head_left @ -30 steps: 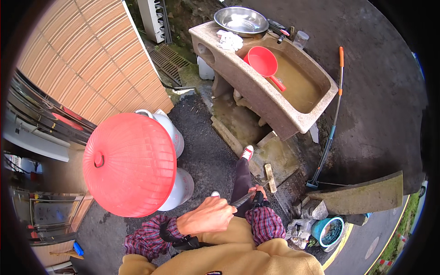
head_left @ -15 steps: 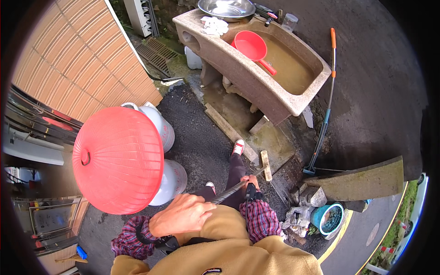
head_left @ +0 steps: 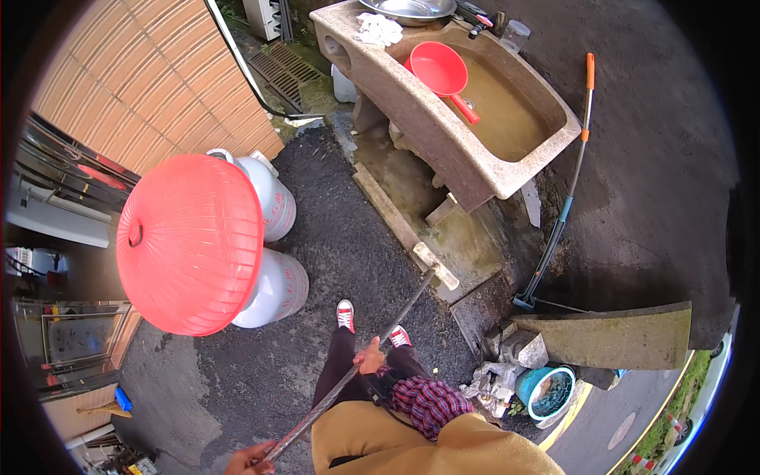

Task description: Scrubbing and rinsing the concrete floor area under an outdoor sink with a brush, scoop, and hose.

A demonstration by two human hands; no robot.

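Here both hands grip a long-handled mallet (head_left: 372, 344): left hand (head_left: 252, 457) wrapped round the near end, right hand (head_left: 369, 358) mid-shaft. Its axis runs far-right, the head (head_left: 435, 266) by the stone sink (head_left: 443, 134).

Two white gas cylinders (head_left: 273, 237), one red dome cover (head_left: 190, 244), one red scoop (head_left: 440, 71), one long-handled broom (head_left: 427, 273), two red shoes (head_left: 345, 315).

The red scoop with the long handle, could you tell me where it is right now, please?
In the head view, the red scoop lies upper centre inside the stone sink, at its far end, just below the metal basin and right of the white cloth.
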